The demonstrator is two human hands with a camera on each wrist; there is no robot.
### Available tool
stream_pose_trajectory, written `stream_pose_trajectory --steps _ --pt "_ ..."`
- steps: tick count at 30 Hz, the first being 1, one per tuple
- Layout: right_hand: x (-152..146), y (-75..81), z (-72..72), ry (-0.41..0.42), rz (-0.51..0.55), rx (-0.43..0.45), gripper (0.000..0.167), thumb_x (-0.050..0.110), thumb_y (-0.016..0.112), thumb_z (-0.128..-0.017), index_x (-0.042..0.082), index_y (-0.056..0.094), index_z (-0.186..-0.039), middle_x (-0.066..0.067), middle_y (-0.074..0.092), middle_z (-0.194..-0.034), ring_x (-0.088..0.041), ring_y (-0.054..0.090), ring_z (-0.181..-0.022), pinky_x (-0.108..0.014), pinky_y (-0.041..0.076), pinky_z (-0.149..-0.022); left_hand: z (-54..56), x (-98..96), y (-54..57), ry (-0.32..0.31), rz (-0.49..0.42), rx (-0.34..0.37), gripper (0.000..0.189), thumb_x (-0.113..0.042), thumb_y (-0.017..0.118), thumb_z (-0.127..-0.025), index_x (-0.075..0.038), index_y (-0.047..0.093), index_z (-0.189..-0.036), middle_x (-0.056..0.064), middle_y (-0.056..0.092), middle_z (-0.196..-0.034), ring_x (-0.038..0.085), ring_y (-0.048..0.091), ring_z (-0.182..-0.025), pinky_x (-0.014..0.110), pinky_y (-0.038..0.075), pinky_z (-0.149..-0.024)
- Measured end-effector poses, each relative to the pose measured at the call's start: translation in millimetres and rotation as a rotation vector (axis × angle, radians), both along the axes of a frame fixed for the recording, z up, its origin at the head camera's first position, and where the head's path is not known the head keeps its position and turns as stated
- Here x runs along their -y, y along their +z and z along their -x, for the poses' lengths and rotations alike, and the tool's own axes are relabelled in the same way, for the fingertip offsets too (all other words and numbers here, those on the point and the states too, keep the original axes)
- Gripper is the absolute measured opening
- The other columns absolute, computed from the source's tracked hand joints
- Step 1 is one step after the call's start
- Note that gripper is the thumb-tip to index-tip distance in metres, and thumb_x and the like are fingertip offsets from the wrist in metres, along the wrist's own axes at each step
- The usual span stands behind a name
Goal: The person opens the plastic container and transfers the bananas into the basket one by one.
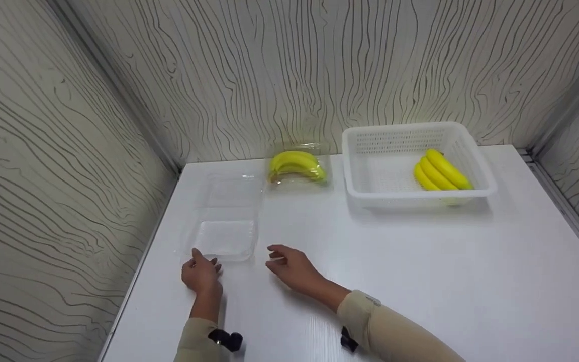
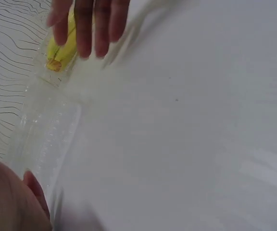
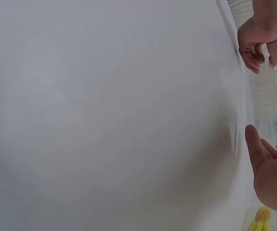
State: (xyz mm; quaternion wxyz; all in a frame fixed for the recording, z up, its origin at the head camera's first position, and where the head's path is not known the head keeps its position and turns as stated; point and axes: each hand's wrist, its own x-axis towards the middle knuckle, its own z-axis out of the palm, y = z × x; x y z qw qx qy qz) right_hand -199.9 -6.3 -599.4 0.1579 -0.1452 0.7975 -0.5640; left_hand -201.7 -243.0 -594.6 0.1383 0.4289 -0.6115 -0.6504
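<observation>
Hands (image 1: 201, 274) two, banana bunches (image 1: 297, 166) two.

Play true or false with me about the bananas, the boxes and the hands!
1. The white basket has bananas in it. True.
2. The open clear box near the hands is full of bananas. False: it holds nothing; a second bunch sits in another clear box by the back wall.
3. The left hand is at the near edge of the open clear box. True.
4. The right hand is holding a banana. False: it holds nothing and rests on the white table beside the open clear box.
5. The basket stands on the left side of the table. False: it stands at the back right.
</observation>
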Motion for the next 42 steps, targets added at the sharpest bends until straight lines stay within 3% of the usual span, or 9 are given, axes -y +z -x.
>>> stream_pose_trajectory --steps 5,12,18,24,27,33,39,42 --pt "-43.2 -0.1 -4.7 0.03 -0.05 -0.051 0.05 0.034 0.061 -0.108 0.006 0.06 -0.149 -0.016 0.069 -0.142 -0.034 0.069 -0.131 -0.053 0.056 -0.11 10.5 0.2 1.4 0.012 -0.007 -0.013 0.059 -0.05 0.035 -0.115 -0.001 0.051 -0.143 0.013 0.065 -0.114 0.011 0.07 -0.082 0.029 0.062 -0.08" --pt "-103.9 -0.1 -4.7 -0.019 -0.099 -0.092 0.049 0.036 0.059 -0.11 0.004 0.061 -0.147 -0.014 0.073 -0.134 -0.034 0.071 -0.124 -0.052 0.058 -0.104 28.2 1.1 0.3 0.014 -0.002 -0.042 0.053 -0.047 0.036 -0.115 -0.001 0.054 -0.135 0.01 0.066 -0.107 0.011 0.07 -0.08 0.03 0.063 -0.081" --pt "-145.9 -1.5 -10.3 -0.072 -0.077 -0.043 0.05 0.036 0.061 -0.109 0.003 0.06 -0.147 -0.014 0.075 -0.127 -0.029 0.073 -0.118 -0.037 0.062 -0.095 45.9 13.2 -3.7 -0.004 0.038 -0.045 0.052 -0.045 0.041 -0.114 0.002 0.056 -0.129 0.004 0.065 -0.089 0.008 0.068 -0.074 0.023 0.061 -0.07" --pt "-169.6 -0.5 -17.0 -0.102 -0.039 -0.018 0.048 0.029 0.062 -0.109 -0.001 0.058 -0.147 -0.018 0.075 -0.124 -0.026 0.074 -0.112 -0.028 0.064 -0.088 58.1 21.6 -2.5 -0.022 0.004 -0.031 0.059 -0.051 0.04 -0.113 0.001 0.054 -0.137 0.006 0.066 -0.1 0.014 0.071 -0.089 0.026 0.062 -0.08" --pt "-173.9 -0.4 -20.0 -0.098 -0.056 -0.014 0.049 0.03 0.062 -0.109 0.0 0.059 -0.147 -0.016 0.075 -0.122 -0.024 0.074 -0.111 -0.027 0.063 -0.087 58.7 22.4 -2.6 -0.019 -0.015 -0.034 0.061 -0.053 0.04 -0.113 0.001 0.054 -0.137 0.004 0.066 -0.098 0.013 0.071 -0.087 0.025 0.062 -0.077" --pt "-175.9 -0.8 -21.5 -0.096 -0.071 -0.019 0.049 0.032 0.063 -0.109 0.0 0.06 -0.146 -0.014 0.076 -0.118 -0.019 0.074 -0.107 -0.026 0.063 -0.086 49.6 19.4 -2.8 -0.036 -0.039 -0.057 0.06 -0.052 0.041 -0.113 0.002 0.056 -0.132 0.001 0.068 -0.086 0.009 0.07 -0.073 0.025 0.06 -0.066" --pt "-177.9 -1.2 -19.5 -0.113 -0.048 -0.009 0.048 0.03 0.064 -0.108 0.0 0.061 -0.145 -0.015 0.076 -0.119 -0.021 0.073 -0.107 -0.028 0.064 -0.085 39.0 6.7 -0.1 -0.076 -0.054 -0.057 0.067 -0.057 0.03 -0.113 0.0 0.057 -0.135 0.008 0.072 -0.101 0.015 0.073 -0.085 0.027 0.061 -0.07" --pt "-178.1 -1.0 -18.2 -0.126 -0.039 0.007 0.047 0.029 0.064 -0.108 0.001 0.061 -0.145 -0.015 0.076 -0.119 -0.02 0.073 -0.106 -0.029 0.065 -0.086 32.9 -5.3 -1.6 -0.107 -0.035 -0.056 0.063 -0.052 0.029 -0.115 0.001 0.058 -0.133 0.007 0.071 -0.099 0.017 0.073 -0.085 0.027 0.061 -0.07"
